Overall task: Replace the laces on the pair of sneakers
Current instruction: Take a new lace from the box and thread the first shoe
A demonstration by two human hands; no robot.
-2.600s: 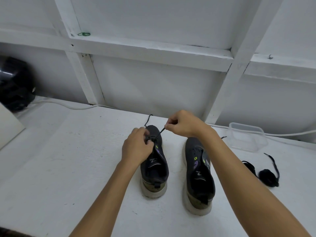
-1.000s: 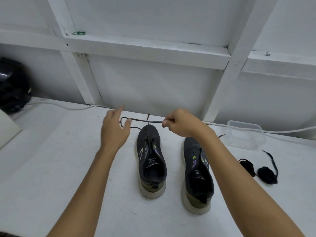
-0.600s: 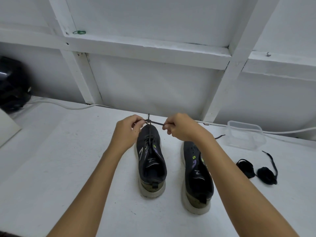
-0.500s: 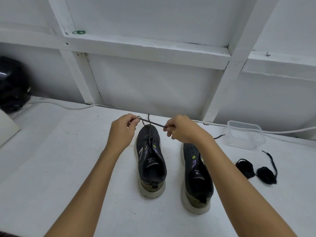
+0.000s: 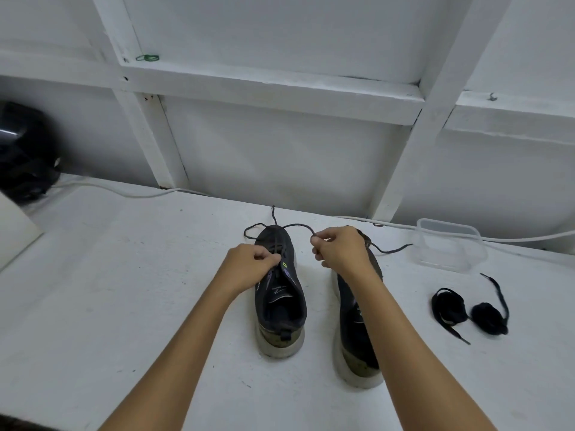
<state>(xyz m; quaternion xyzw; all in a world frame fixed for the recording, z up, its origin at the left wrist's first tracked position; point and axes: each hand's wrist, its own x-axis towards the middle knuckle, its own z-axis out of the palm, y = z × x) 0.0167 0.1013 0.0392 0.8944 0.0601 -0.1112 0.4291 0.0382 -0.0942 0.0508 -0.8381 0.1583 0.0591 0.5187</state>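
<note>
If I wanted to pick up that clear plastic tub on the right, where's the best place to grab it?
Grip the clear plastic tub by its near long wall, coming from above and the front: it sits upright with its mouth open, so fingers can hook over the rim. The back is awkward, since a white cable runs behind it by the wall.

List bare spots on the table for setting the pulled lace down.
Widest bare patch: left of the left sneaker, running to the table edge. Another lies in front of both heels. Crowded: right side, with the spare laces and clear container; the gap between the sneakers is narrow.
</note>
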